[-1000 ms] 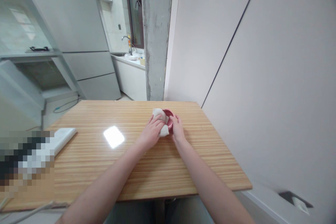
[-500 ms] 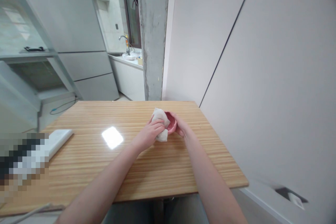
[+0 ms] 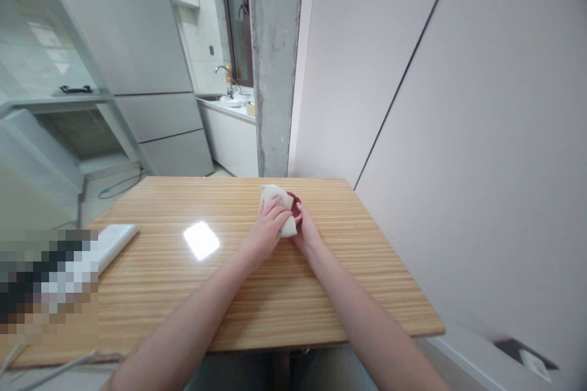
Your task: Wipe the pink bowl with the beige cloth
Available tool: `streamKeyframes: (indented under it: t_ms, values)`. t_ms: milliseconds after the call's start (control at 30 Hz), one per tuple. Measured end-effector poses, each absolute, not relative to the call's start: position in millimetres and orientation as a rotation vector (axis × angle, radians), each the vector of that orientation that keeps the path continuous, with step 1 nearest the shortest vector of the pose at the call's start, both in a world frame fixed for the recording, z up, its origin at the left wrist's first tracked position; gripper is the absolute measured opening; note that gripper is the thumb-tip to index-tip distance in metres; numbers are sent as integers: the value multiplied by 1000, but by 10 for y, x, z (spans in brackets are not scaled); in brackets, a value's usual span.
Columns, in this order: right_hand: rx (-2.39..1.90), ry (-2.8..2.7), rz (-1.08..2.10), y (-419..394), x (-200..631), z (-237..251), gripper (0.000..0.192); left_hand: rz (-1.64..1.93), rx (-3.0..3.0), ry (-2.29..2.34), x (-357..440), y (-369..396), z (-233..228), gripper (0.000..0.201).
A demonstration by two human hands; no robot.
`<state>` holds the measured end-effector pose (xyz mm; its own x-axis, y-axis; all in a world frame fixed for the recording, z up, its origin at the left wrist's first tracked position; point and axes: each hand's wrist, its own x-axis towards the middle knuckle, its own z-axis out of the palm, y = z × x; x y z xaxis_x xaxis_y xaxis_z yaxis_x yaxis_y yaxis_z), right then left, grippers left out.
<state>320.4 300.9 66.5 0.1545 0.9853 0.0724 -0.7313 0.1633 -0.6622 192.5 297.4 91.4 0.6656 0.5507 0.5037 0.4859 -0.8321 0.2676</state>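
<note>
A small pink bowl (image 3: 297, 210) is tilted on its side above the middle of the table, its opening turned partly towards me. My right hand (image 3: 306, 229) grips it from the right, thumb at the rim. On the left, my left hand (image 3: 270, 226) is closed on a white cloth (image 3: 277, 194) and presses it against the bowl. Cloth and fingers cover the bowl's left part. Whether the bowl touches the table cannot be made out.
The wood-grain table (image 3: 247, 311) spreads under my forearms. A white flat object (image 3: 120, 238) lies at its left, beside a blurred-out patch, with a cable (image 3: 68, 369) near the front left edge. A white wall (image 3: 458, 165) runs along the right; a fridge (image 3: 123, 30) stands behind.
The bowl has turned, showing less of its inside. My right hand has shifted left and its thumb now lies at the rim; the cloth has moved slightly left. The view has shifted a little.
</note>
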Motion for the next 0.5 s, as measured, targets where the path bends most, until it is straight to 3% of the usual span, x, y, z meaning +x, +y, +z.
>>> streamKeyframes:
  t_ms: [267,500]
  values:
    - [-817,-559,1718,3029,3616,728,26,862,2862,641,1884,2981,974,28]
    - [-775,-578,1419,3119,3473,578,25,829,2783,706,1917,2955,944,35]
